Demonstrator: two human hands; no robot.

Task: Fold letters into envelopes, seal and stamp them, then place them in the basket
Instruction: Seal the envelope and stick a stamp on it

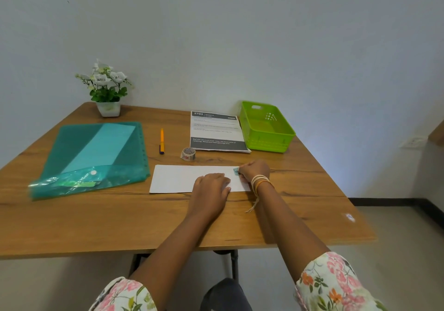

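Your left hand lies flat on the white envelope while your right hand pinches a blue stamp at its corner.

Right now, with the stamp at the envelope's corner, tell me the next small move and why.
Probably press the stamp flat with the right hand, which already pinches it at the white envelope's top right corner. The left hand lies flat on the envelope, steadying it. The green basket looks empty, so dropping the envelope in likely comes after.
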